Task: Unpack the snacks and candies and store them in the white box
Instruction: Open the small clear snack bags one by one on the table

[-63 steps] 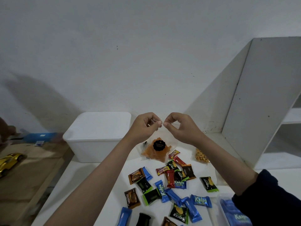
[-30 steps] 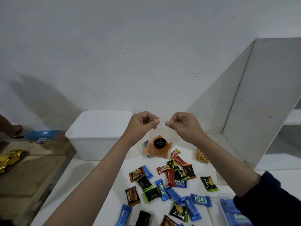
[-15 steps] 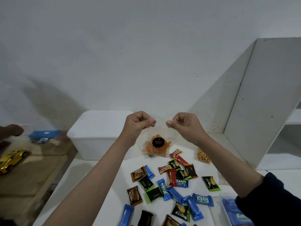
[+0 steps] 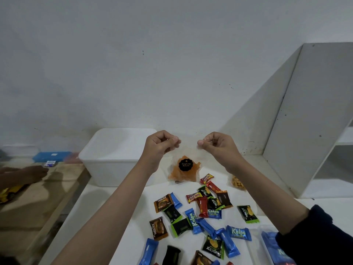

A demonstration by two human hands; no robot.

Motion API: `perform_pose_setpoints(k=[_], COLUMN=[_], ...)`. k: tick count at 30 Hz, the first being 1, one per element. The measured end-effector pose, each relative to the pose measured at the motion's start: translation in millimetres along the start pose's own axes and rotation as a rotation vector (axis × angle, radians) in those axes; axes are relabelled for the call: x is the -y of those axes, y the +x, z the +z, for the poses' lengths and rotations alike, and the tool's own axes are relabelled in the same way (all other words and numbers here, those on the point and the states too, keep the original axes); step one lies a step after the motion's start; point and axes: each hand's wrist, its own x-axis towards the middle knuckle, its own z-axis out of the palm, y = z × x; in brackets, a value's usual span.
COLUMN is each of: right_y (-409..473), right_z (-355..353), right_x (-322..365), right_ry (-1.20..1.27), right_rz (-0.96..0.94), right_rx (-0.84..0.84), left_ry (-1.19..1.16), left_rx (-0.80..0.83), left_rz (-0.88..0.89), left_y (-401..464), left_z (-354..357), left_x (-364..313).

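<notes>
My left hand (image 4: pixel 160 145) and my right hand (image 4: pixel 217 145) each pinch one top corner of a clear plastic bag of orange chips (image 4: pixel 184 170) with a round black label, held up above the white table (image 4: pixel 107 217). The two hands are a short gap apart, stretching the bag's mouth. The white box (image 4: pixel 114 150) stands to the left of the bag, lid off. Several wrapped candies and biscuits (image 4: pixel 202 213) in blue, black, green, brown and red lie scattered on the table below my arms.
A small bag of peanuts (image 4: pixel 237 182) lies right of the candies. A white shelf unit (image 4: pixel 315 121) rises at the right. On the left, a wooden surface (image 4: pixel 38 197) holds a yellow toy car (image 4: pixel 9 192), a blue case (image 4: pixel 51 156) and another person's hand (image 4: pixel 24 174).
My hands have drawn apart, pulling the top of the chip bag wider. The other person's hand at the left has reached further onto the wooden surface.
</notes>
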Motion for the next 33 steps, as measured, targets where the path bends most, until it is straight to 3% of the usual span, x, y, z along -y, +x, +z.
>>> perform_pose_setpoints(k=[16, 21, 30, 33], right_y=[-4, -9, -14, -13], right_z=[-3, -6, -5, -4], right_x=[-10, -11, -7, -3], right_ry=[0.129, 0.196, -0.244, -0.263], right_rz=[0.062, 0.108, 0.029, 0.067], right_rx=[-0.133, -0.074, 0.106, 0.153], left_ry=[-0.033, -0.066, 0.287, 0.327], left_rx=[-0.016, 0.017, 0.065, 0.047], left_rz=[-0.071, -0.1, 0.035, 0.053], left_y=[-3, -4, -7, -8], left_z=[-3, -2, 17, 22], left_x=[9, 10, 8, 13])
